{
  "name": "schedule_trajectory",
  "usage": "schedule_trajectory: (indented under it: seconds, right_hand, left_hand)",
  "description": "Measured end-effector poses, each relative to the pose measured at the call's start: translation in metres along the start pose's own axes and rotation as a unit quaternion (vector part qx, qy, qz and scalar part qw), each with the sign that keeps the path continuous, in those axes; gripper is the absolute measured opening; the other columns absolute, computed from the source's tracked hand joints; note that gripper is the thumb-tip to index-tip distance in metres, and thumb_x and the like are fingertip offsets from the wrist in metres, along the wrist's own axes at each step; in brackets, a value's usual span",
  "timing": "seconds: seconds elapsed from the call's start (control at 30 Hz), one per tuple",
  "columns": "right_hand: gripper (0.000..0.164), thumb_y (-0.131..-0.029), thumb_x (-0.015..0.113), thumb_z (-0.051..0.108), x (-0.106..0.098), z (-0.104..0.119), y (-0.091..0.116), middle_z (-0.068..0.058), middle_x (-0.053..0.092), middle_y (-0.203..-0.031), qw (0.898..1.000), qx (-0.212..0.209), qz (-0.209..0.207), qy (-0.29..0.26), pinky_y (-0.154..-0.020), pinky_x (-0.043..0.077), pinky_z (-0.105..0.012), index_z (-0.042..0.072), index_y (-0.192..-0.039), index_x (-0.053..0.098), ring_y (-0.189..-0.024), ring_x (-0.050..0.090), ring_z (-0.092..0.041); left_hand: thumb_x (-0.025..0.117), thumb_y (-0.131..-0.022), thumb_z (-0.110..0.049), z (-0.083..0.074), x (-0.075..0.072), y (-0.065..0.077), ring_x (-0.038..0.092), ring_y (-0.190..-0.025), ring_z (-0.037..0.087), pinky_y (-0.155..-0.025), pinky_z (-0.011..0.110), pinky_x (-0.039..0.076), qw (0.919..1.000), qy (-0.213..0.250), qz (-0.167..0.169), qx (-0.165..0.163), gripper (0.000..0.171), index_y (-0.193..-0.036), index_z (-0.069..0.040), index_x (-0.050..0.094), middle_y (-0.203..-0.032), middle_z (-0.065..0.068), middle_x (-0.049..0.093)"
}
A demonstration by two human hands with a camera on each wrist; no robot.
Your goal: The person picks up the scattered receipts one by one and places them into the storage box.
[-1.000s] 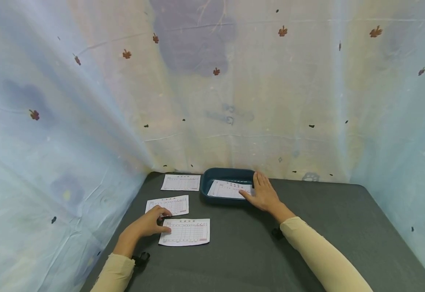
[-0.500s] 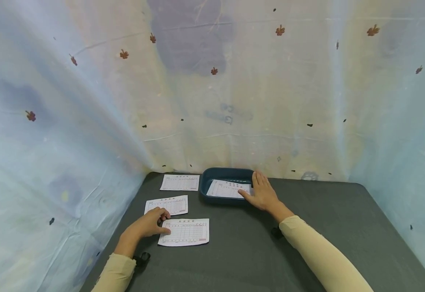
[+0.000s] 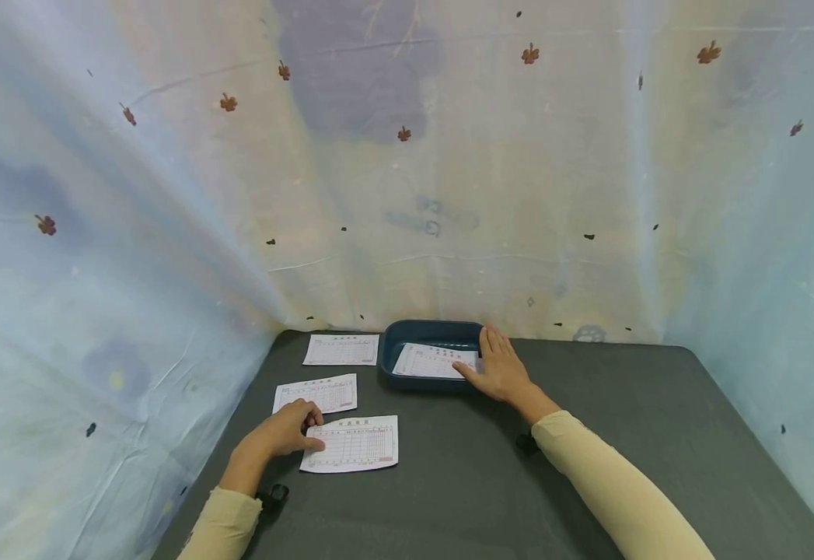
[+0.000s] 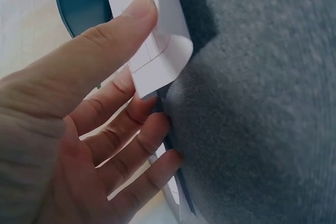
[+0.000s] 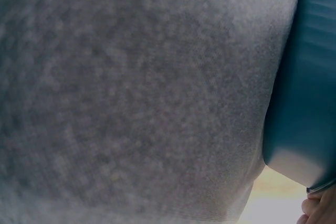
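Note:
My left hand (image 3: 281, 432) pinches the left edge of a printed paper form (image 3: 359, 446), the nearest of three on the table. In the left wrist view the thumb lies on top of this form (image 4: 152, 69) with the index finger beneath, and its corner curls up off the table. My right hand (image 3: 501, 375) rests at the right end of a dark blue-green tray (image 3: 441, 334), fingers straight along the rim, thumb reaching over the near side. Inside the tray lies similar printed paper (image 3: 434, 362), its right part partly hidden by the thumb.
A second form (image 3: 330, 393) lies just beyond my left hand, partly covered by it. Another form (image 3: 340, 350) sits left of the tray. The dark grey table (image 3: 609, 435) meets a patterned curtain (image 3: 504, 194) at the back and sides.
The nearest form's far edge has risen and bent slightly in my left hand. My right hand stays at the tray. The head view has shifted a little.

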State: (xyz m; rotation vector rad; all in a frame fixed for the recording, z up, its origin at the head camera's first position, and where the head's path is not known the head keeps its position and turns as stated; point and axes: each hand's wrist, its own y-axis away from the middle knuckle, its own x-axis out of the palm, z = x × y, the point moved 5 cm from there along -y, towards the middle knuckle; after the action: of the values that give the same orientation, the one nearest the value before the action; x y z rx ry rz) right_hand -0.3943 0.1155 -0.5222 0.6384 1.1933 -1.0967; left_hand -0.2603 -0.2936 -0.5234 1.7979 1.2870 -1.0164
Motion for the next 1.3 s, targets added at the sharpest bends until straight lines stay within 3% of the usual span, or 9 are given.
schedule_trajectory:
  seconds: [0.2,0.57,0.77,0.97,1.3]
  right_hand:
    - [0.116,-0.101,0.045,0.079,-0.001,0.001,0.0,-0.029,0.012,-0.176,1.0,0.0,-0.002,-0.003,-0.133,0.009,-0.057,-0.011,-0.167,0.014,-0.165,0.009,-0.042]
    - [0.111,-0.102,0.053,0.071,-0.007,0.005,0.003,-0.029,0.014,-0.176,1.0,0.003,-0.003,0.001,-0.133,0.011,-0.056,-0.012,-0.166,0.015,-0.165,0.011,-0.041]
    - [0.111,-0.102,0.053,0.071,-0.007,0.006,0.004,-0.029,0.013,-0.176,1.0,0.001,-0.002,0.0,-0.133,0.011,-0.056,-0.012,-0.166,0.016,-0.165,0.011,-0.042]
    - [0.111,-0.103,0.053,0.07,-0.008,0.007,0.004,-0.029,0.013,-0.176,1.0,0.0,-0.004,-0.001,-0.133,0.011,-0.056,-0.012,-0.166,0.016,-0.165,0.011,-0.042]
    - [0.11,-0.104,0.051,0.07,-0.006,0.006,0.004,-0.029,0.013,-0.176,1.0,0.001,0.0,0.011,-0.133,0.012,-0.056,-0.012,-0.166,0.014,-0.165,0.012,-0.042]
  left_hand:
    - [0.096,-0.082,-0.02,0.0,0.002,0.001,0.049,-0.085,0.015,-0.079,0.038,0.048,0.9999,0.002,0.013,0.0,0.036,-0.094,-0.011,0.064,-0.094,0.001,0.055]
    - [0.088,-0.089,-0.01,0.005,0.005,0.0,0.051,-0.078,0.015,-0.067,0.03,0.042,0.9959,0.081,0.026,0.031,0.031,-0.096,-0.01,0.058,-0.087,0.0,0.056]
    - [0.085,-0.091,-0.008,0.004,0.003,0.001,0.053,-0.084,0.016,-0.072,0.03,0.045,0.994,0.098,0.021,0.044,0.027,-0.103,-0.012,0.061,-0.093,0.0,0.058]
    - [0.078,-0.097,-0.006,0.005,-0.001,-0.002,0.06,-0.09,0.015,-0.076,0.03,0.051,0.9903,0.125,0.008,0.06,0.019,-0.11,-0.012,0.065,-0.11,0.004,0.066]
    - [0.076,-0.101,-0.01,0.014,-0.008,-0.008,0.07,-0.103,0.024,-0.083,0.038,0.059,0.9867,0.147,-0.051,0.049,0.021,-0.119,-0.015,0.068,-0.123,0.011,0.071]
